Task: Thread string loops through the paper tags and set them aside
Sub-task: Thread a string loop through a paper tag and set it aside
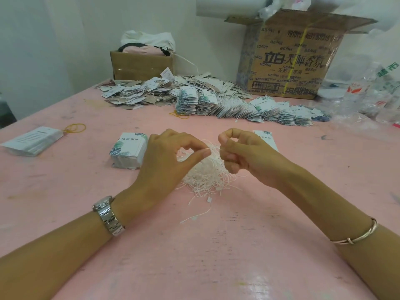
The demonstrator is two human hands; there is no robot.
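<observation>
We see the left grip [164,161] pinching a strand between thumb and forefinger at the top of the tangled pile of white string loops [205,176], which lies mid-surface between both hands. The right grip [244,156] curls its fingers around strands on the pile's other side. The flat pink surface [216,256] stretches wide towards us, carrying only our two forearms; its left edge runs diagonally away. We count three neat stacks of tags: a leaf-printed paper stack [129,150] just beside the left grip, a second leaf-printed stack [265,137] partly hidden behind the right, and a pale text-printed stack [32,140] near the left edge. Two brown cardboard boxes [292,61] line the far edge
</observation>
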